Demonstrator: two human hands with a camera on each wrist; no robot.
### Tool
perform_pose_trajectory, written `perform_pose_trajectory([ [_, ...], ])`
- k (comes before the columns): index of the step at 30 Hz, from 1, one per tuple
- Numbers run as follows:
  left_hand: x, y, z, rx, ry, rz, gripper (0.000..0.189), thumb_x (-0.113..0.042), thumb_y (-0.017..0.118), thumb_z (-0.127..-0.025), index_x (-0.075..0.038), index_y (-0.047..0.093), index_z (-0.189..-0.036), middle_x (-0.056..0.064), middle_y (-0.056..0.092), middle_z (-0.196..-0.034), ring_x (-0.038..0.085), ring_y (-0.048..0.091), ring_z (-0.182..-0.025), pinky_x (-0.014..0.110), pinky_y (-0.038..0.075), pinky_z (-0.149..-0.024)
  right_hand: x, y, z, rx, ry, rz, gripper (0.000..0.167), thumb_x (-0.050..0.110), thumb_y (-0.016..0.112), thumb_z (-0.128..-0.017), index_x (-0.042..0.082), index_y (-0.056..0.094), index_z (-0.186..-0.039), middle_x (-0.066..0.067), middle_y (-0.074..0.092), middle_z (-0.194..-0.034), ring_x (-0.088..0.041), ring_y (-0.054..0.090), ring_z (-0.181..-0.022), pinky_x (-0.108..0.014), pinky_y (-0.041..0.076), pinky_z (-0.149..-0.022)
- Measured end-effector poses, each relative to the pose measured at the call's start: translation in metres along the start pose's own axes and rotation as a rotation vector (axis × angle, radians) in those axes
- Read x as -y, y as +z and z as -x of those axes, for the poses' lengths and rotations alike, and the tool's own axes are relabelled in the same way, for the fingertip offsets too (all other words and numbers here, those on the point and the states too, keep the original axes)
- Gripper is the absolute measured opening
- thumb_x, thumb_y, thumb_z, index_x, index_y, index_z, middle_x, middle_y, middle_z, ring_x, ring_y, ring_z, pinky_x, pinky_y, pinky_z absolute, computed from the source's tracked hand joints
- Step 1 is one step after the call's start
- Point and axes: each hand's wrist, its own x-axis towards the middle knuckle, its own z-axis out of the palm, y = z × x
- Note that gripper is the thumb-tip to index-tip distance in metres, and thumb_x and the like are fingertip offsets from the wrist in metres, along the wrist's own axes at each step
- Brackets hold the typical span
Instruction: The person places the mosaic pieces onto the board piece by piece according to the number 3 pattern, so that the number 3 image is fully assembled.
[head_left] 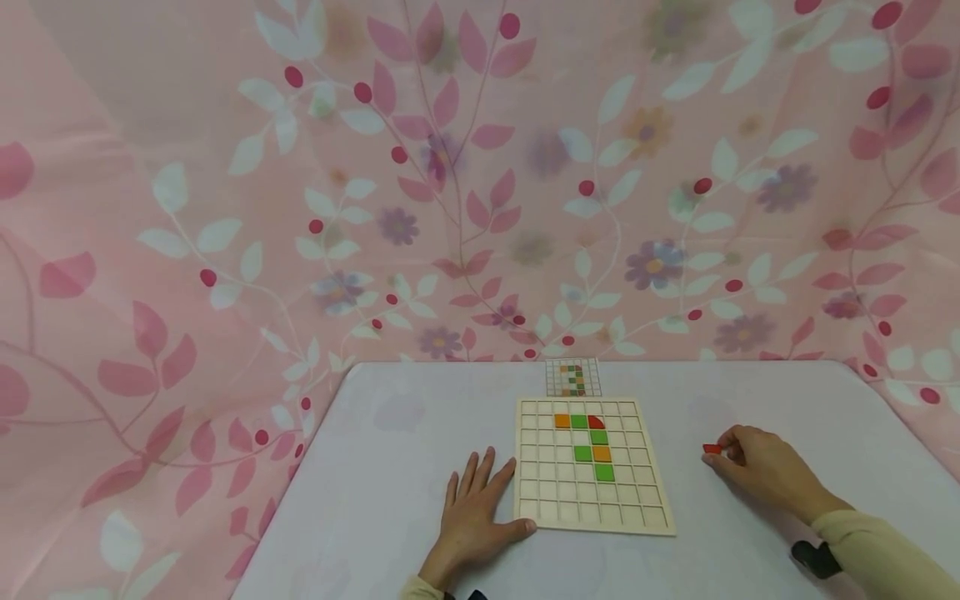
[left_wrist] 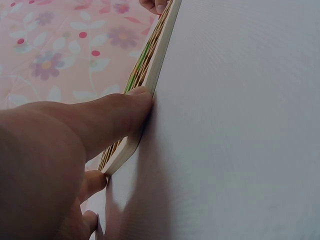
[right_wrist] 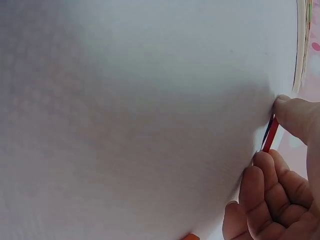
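On the table lies a pale wooden grid board [head_left: 547,492] with several square tiles set in its cells. They include an orange tile [head_left: 562,422], green tiles such as this lower green tile [head_left: 604,472], and a red tile with one rounded corner [head_left: 596,422]. My left hand [head_left: 474,518] rests with spread fingers at the board's near left corner, and its thumb [left_wrist: 135,107] touches the board's edge. Right of the board, my right hand [head_left: 772,468] pinches a small red tile [head_left: 712,448] between thumb and fingers, low at the tabletop in the right wrist view.
Behind the board lies a small printed card [head_left: 553,380] with a grid pattern of coloured squares. An orange piece [right_wrist: 190,237] peeks in at the bottom of the right wrist view. A floral curtain [head_left: 480,208] hangs behind the white table [head_left: 375,467].
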Motion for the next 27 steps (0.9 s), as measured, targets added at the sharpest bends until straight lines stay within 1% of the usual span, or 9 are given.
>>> perform_pose_trajectory([
  [3, 0.001, 0.002, -0.001, -0.008, 0.011, 0.0, 0.094, -0.064, 0.079, -0.083, -0.022, 0.048, -0.161, 0.017, 0.027, -0.175, 0.045, 0.014, -0.164, 0.075, 0.006, -0.125, 0.002, 0.0, 0.001, 0.002, 0.004, 0.0, 0.032, 0.03, 0.084, -0.09, 0.002, 0.07, -0.098, 0.003, 0.063, -0.077, -0.013, 0.052, -0.069, -0.027, 0.044, -0.059],
  [5, 0.001, 0.002, -0.001, -0.002, 0.003, 0.002, 0.094, -0.064, 0.078, -0.083, -0.022, 0.048, -0.161, 0.015, 0.027, -0.176, 0.044, 0.013, -0.164, 0.074, 0.005, -0.126, 0.003, -0.001, 0.001, 0.008, 0.005, -0.004, 0.033, 0.03, 0.083, -0.091, 0.001, 0.07, -0.099, 0.003, 0.063, -0.077, -0.014, 0.052, -0.069, -0.027, 0.044, -0.059],
  [8, 0.0, 0.0, 0.0, 0.009, 0.001, -0.005, 0.094, -0.062, 0.08, -0.083, -0.02, 0.048, -0.161, 0.016, 0.027, -0.176, 0.044, 0.014, -0.164, 0.075, 0.007, -0.126, 0.006, -0.002, 0.001, 0.016, 0.014, -0.009, 0.034, 0.031, 0.083, -0.09, 0.0, 0.071, -0.099, 0.002, 0.065, -0.078, -0.014, 0.053, -0.07, -0.026, 0.044, -0.058],
  [13, -0.002, -0.002, 0.0, 0.023, -0.012, -0.018, 0.094, -0.061, 0.08, -0.083, -0.021, 0.046, -0.162, 0.014, 0.025, -0.176, 0.042, 0.014, -0.165, 0.074, 0.008, -0.126, 0.015, -0.001, 0.003, 0.006, 0.004, -0.03, 0.035, 0.034, 0.083, -0.092, 0.001, 0.072, -0.099, 0.004, 0.066, -0.077, -0.012, 0.053, -0.07, -0.023, 0.044, -0.058],
  [18, -0.002, -0.002, 0.0, 0.02, -0.009, -0.005, 0.094, -0.06, 0.08, -0.082, -0.021, 0.047, -0.161, 0.014, 0.025, -0.176, 0.042, 0.014, -0.165, 0.074, 0.007, -0.126, 0.027, 0.001, 0.001, 0.003, 0.004, -0.045, 0.037, 0.036, 0.083, -0.091, 0.002, 0.072, -0.098, 0.004, 0.067, -0.079, -0.011, 0.054, -0.07, -0.023, 0.046, -0.059],
  [23, -0.002, -0.002, 0.0, 0.01, -0.001, 0.011, 0.093, -0.059, 0.081, -0.082, -0.021, 0.049, -0.16, 0.016, 0.027, -0.176, 0.043, 0.015, -0.164, 0.074, 0.006, -0.126, 0.043, 0.0, -0.001, 0.032, 0.036, -0.067, 0.041, 0.039, 0.085, -0.089, 0.001, 0.073, -0.101, 0.003, 0.067, -0.08, -0.013, 0.055, -0.071, -0.025, 0.047, -0.06],
  [27, -0.002, -0.003, 0.0, 0.0, -0.001, 0.016, 0.093, -0.058, 0.082, -0.081, -0.02, 0.049, -0.16, 0.017, 0.028, -0.175, 0.045, 0.015, -0.163, 0.075, 0.006, -0.126, 0.056, 0.004, -0.003, 0.043, 0.037, -0.07, 0.041, 0.04, 0.085, -0.088, 0.003, 0.073, -0.101, 0.004, 0.066, -0.079, -0.014, 0.055, -0.072, -0.024, 0.047, -0.06],
])
